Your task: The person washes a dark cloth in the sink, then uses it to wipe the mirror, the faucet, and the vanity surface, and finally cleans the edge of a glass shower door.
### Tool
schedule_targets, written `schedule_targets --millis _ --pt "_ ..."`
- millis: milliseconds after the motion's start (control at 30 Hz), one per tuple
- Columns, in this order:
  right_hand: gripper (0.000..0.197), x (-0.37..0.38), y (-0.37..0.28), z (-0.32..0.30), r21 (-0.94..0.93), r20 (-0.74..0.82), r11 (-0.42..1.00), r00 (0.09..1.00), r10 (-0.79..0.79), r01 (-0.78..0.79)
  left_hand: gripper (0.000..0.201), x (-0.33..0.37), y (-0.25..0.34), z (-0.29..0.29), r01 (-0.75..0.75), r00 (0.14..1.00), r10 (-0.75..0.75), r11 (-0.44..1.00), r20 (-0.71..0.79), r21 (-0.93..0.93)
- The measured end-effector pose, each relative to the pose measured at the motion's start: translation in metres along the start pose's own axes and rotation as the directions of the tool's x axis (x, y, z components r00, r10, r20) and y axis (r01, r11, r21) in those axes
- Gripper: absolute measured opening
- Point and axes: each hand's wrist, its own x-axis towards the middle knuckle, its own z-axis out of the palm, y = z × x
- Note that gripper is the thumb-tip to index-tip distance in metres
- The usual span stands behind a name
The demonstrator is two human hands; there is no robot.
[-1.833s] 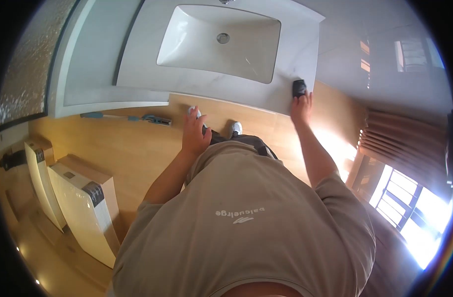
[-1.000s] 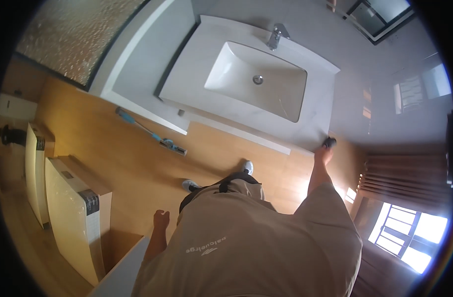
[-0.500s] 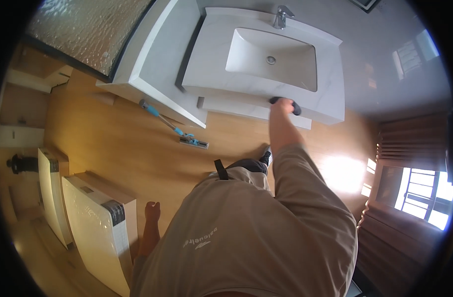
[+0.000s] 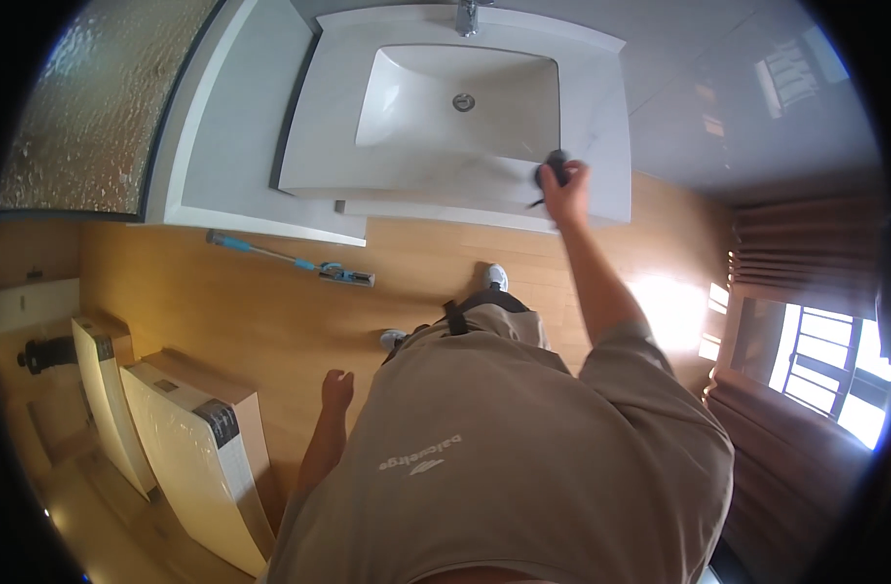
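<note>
The right hand [image 4: 568, 193] grips a dark object [image 4: 557, 163] over the desk [image 4: 599, 122], by the near right corner of the white sink [image 4: 504, 83]; the left hand [image 4: 337, 389] hangs loosely closed above the floor [image 4: 226, 307].

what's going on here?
A person stands at a sink set in a pale counter. The right hand holds a small dark item at the sink's front right corner; it's too blurred to name. The left hand hangs low at the person's side, loosely curled. A blue-handled mop is by the counter.
</note>
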Motion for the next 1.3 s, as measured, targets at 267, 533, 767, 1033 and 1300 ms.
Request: schedule_targets --millis 267,533,767,1033,1300 --pt "0.009 0.016 0.041 0.039 -0.375 0.554 0.596 0.687 -0.470 0.710 0.086 0.088 0.344 -0.036 -0.487 0.822 0.556 0.799 -0.123 0.354" --pt "0.017 0.007 0.008 0.036 -0.375 0.796 0.592 0.575 -0.189 0.714 0.105 0.134 0.418 -0.034 -0.335 0.910 0.413 0.682 0.035 0.650" --pt "0.014 0.036 0.058 -0.079 -0.657 0.667 0.538 0.740 0.088 0.529 0.105 0.138 0.420 -0.040 -0.380 0.888 0.455 0.647 0.066 0.661" --pt "0.017 -0.004 -0.040 0.082 -0.542 0.794 0.602 0.591 0.140 0.586 0.069 0.163 0.398 -0.030 -0.523 0.703 0.711 0.537 -0.021 0.662" --pt "0.018 -0.011 0.004 0.040 -0.801 0.463 0.537 0.842 0.276 0.265 0.055 0.186 0.399 -0.059 -0.708 0.518 0.813 0.233 0.266 0.667"
